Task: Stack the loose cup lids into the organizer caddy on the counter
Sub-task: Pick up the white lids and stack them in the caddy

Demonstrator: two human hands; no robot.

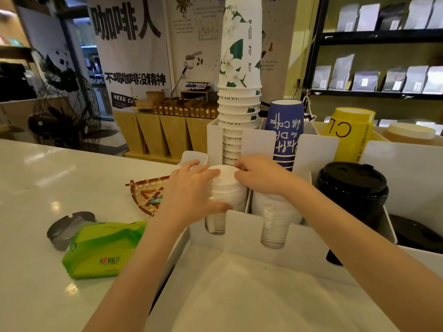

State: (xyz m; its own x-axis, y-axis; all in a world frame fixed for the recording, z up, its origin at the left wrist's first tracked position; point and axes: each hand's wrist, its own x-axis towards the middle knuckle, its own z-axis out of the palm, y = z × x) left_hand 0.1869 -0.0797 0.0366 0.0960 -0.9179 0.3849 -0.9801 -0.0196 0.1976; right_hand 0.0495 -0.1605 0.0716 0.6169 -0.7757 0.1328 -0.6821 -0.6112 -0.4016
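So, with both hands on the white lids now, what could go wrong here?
1. The white lid stack stands higher than the caddy's front wall; pressed off-centre by the left hand or right hand, it may tip.
2. The tall flowered cup stack stands right behind; a knock might topple it.

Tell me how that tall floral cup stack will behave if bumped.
The floral cup stack likely tips easily: it rises far above the caddy slot holding its base. Being nested paper cups, it is probably light, and the upper cups might slide off.
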